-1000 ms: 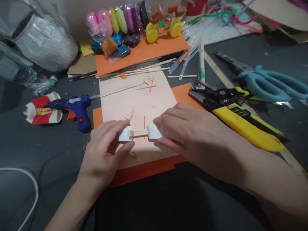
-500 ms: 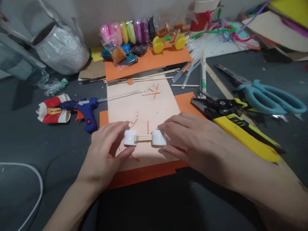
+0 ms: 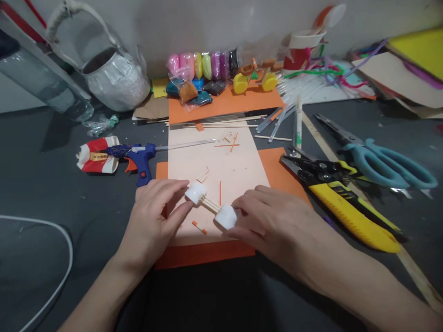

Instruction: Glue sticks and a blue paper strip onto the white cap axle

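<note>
With half-curled fingers, our left hand (image 3: 152, 212) and right hand (image 3: 266, 219) pinch 2 white rounded end pieces (image 3: 226, 216), 1 apiece, joined by pale slender wooden sticks (image 3: 211, 204).

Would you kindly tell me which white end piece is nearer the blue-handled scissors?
The white end piece in the right hand; the other, across the wooden sticks, is in the left hand, nearer the glue gun.

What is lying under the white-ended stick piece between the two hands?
Beneath the stick piece is a pale sheet, itself lying on orange paper. The patch directly behind the white ends is covered, so anything there cannot be seen.
</note>
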A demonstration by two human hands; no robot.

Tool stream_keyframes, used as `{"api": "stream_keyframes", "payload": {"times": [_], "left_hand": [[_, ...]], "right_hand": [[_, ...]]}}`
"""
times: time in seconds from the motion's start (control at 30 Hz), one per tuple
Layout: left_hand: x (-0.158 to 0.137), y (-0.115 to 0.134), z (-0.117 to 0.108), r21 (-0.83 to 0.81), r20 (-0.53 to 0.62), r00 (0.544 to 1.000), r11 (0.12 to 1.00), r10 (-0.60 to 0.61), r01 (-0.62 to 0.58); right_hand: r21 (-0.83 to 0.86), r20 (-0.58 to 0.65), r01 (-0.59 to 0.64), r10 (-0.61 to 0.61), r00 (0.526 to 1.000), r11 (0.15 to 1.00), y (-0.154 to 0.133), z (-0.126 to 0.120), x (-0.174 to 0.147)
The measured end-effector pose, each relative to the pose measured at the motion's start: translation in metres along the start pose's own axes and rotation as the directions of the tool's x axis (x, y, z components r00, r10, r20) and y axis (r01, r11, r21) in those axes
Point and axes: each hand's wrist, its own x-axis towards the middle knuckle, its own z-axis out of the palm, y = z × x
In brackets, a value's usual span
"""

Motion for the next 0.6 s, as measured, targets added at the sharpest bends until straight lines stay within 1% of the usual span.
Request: {"api": "stream_keyframes", "payload": {"times": [0.13,0.23,0.43,0.5,0.6], "left_hand": [[0.0,-0.001,-0.002,-0.002,-0.023,1.0,1.0,-0.009,0.009],[0.001,-0.003,-0.005,0.038,-0.052,0.999,0.999,-0.011,0.013],[0.0,-0.012,-0.014,0.095,-0.119,0.99,0.992,-0.069,0.081],[0.001,-0.014,-0.013,0.12,-0.103,0.993,0.991,-0.052,0.064],[0.003,-0.014,-0.007,0.2,-0.067,0.998,0.98,0.006,0.008]], "right_hand": [[0.03,0.006,0.006,-0.006,1.0,1.0,-0.003,0.003,0.001],[0.043,0.007,0.011,-0.011,1.0,0.999,-0.003,0.003,0.002],[0.052,0.059,0.015,-0.018,0.998,0.999,-0.003,-0.002,0.002],[0.047,0.052,0.016,-0.018,0.998,0.999,-0.002,-0.004,0.002],[0.045,0.016,0.015,-0.016,1.0,0.999,-0.003,-0.007,0.004]]}}
